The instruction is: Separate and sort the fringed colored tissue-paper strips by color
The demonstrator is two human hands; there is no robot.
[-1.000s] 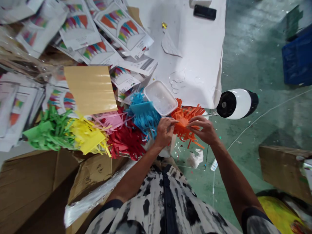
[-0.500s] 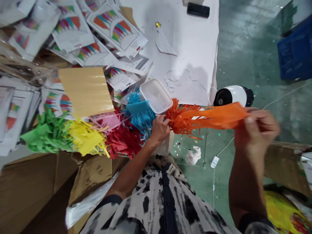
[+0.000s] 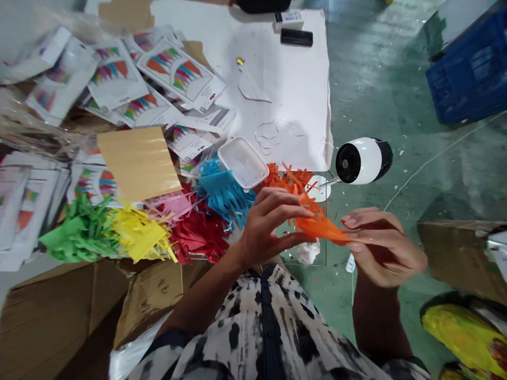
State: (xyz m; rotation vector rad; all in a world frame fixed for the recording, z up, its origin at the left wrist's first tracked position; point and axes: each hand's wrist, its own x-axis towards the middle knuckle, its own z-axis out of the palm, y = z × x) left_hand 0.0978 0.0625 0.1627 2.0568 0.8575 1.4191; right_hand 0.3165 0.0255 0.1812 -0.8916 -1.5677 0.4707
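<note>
My right hand (image 3: 384,245) pinches the narrow end of an orange tissue-paper tassel (image 3: 322,229), to the right of the table. My left hand (image 3: 277,221) curls around the same tassel nearer its fringe, fingers above and thumb below; how firmly it grips is hard to see. More orange fringe (image 3: 293,179) lies behind the left fingers. A white plastic tub (image 3: 243,163) sits just beyond this hand. To its left are fringed paper tassels in blue (image 3: 222,187), red (image 3: 200,232), pink (image 3: 170,206), yellow (image 3: 140,235) and green (image 3: 81,232).
Printed packets (image 3: 180,76) and a tan sheet (image 3: 138,163) cover the table's left side. A black object (image 3: 296,37) and thin string (image 3: 273,132) lie on white covering. A black-and-white device (image 3: 364,160) is right of the table. Cardboard boxes (image 3: 59,306) and a blue crate (image 3: 471,68) stand around.
My right hand has come left and closer with the orange tassel's end. My left hand has moved right, from the fringe beside the tub to the tassel. The view has shifted slightly.
</note>
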